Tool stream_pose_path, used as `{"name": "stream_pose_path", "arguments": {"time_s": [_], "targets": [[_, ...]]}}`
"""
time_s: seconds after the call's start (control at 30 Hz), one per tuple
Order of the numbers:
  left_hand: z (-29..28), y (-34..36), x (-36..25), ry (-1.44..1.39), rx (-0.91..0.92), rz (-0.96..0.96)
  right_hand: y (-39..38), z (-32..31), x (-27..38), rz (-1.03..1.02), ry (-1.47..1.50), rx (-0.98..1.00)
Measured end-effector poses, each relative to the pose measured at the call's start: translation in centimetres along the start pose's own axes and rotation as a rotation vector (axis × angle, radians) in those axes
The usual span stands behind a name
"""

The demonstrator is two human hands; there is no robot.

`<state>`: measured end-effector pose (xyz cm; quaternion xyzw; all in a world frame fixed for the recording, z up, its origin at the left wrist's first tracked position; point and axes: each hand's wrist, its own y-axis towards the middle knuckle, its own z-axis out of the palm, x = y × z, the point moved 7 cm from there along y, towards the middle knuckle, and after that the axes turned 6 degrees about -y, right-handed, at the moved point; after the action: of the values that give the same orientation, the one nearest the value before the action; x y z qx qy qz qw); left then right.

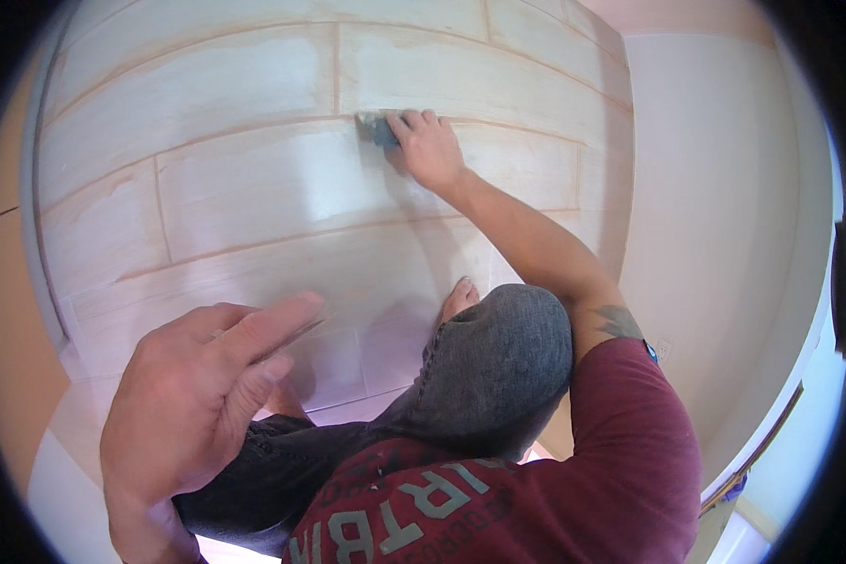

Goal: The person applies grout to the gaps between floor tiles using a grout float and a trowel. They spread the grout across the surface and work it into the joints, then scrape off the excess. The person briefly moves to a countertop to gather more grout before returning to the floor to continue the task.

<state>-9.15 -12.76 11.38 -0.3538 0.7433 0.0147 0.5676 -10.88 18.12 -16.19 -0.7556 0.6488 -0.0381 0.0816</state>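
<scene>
Ahead of me, pale rectangular tiles [244, 193] meet at tan joints, with cloudy tan smears across their faces. My right hand [430, 150] is stretched out to them, its fingers closed on a small blue-grey pad [379, 130]. That pad lies against the tiles beside a joint; whether it is a sponge or a scraper I cannot tell. Close to the camera at lower left, my left hand [183, 395] is raised off the tiles. Its fingers and thumb close on a thin dark edge, seen side-on and blurred, too little to name.
My bent knee [512, 343] in dark grey jeans rises below the right forearm, with a bare foot [461, 297] beside it. A plain white wall [714, 169] with an outlet [664, 348] stands to the right. An orange-tan panel [5, 273] borders the tiles on the left.
</scene>
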Motion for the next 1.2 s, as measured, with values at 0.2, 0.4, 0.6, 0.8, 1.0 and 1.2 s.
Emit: {"name": "stream_pose_path", "arguments": {"time_s": [0.2,0.4,0.6,0.8,1.0,1.2], "targets": [[1.1,0.2,0.3,0.033,0.037,0.000,0.3,2.1,3.5,-0.110,-0.102,0.031],[0.2,0.4,1.3,0.057,0.041,-0.016,-4.9,0.4,4.9,-0.175,0.005,-0.016],[0.9,1.6,1.9,0.037,-0.020,0.012,-5.5,-1.0,0.6,0.223,0.593,-0.009],[1.5,1.8,1.9,0.025,0.002,-0.032,-4.7,4.5,-3.8,0.724,1.383,0.210],[2.6,1.3,1.3,0.048,-0.005,-0.014,-4.0,5.6,-3.8,0.764,1.573,0.194],[3.2,0.6,1.2,0.077,-0.024,0.027,-4.3,4.6,-2.9,0.767,1.624,0.165]]}}
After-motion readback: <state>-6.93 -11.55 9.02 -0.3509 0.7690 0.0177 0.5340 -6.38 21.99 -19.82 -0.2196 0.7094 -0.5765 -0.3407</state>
